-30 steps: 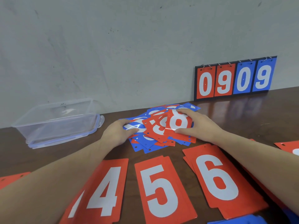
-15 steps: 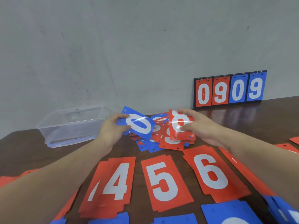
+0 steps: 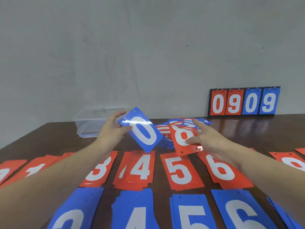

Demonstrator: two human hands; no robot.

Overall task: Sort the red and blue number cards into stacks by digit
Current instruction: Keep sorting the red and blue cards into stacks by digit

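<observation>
Over a brown table (image 3: pixel 57 136) lined with sorted red and blue stacks, the left hand (image 3: pixel 112 129) pinches a blue 0 card (image 3: pixel 142 129) held aloft, while the right hand (image 3: pixel 209 139) grips a red 8 card (image 3: pixel 183 138) at the unsorted pile (image 3: pixel 181 123).

We read 0909 on the scoreboard (image 3: pixel 244 101) upper right; blue card (image 3: pixel 142 129) 0, red card (image 3: pixel 184 138) 8; red row 3,4,5,6; blue row 4,5,6.
</observation>
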